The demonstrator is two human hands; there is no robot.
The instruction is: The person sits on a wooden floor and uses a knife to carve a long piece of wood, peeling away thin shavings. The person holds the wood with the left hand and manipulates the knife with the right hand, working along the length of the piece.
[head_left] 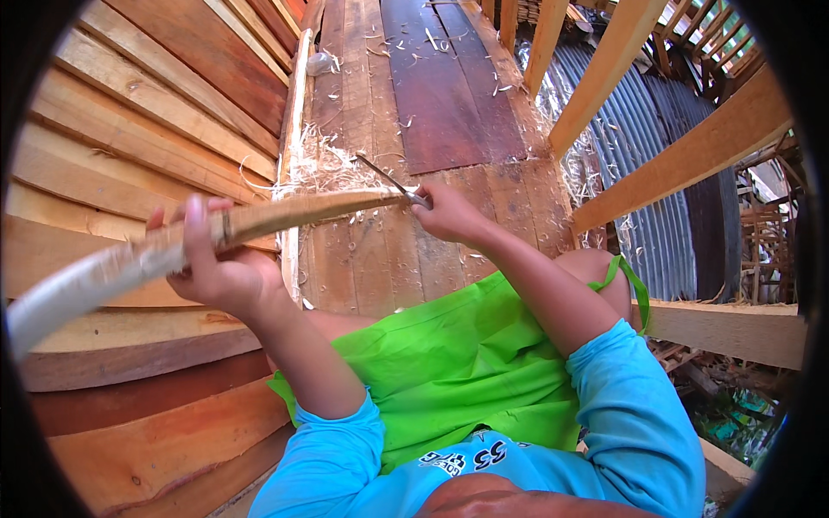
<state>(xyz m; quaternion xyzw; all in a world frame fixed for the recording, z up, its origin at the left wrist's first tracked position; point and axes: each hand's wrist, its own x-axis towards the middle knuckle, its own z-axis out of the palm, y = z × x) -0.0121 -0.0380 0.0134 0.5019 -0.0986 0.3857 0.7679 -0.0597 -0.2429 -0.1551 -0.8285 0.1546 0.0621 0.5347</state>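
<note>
My left hand (226, 268) is wrapped round a long pale wooden pole (294, 213), with the thumb up along its near side. The pole crosses from the far left edge to the middle of the view and looks curved. Bark-like brown shows on its middle stretch, while the left part is whitish. At the pole's right end, my right hand (446, 213) is closed on a knife (384, 173). Its thin dark blade points up and to the left, lying across the pole's tip. The handle is mostly hidden in my fist.
Pale curled shavings (324, 168) lie heaped on the plank floor (371, 268) beyond the pole. A plank wall (129, 138) rises on the left. Wooden posts and rails (682, 160) stand on the right, before corrugated metal sheets (639, 147). A green apron (458, 363) covers my lap.
</note>
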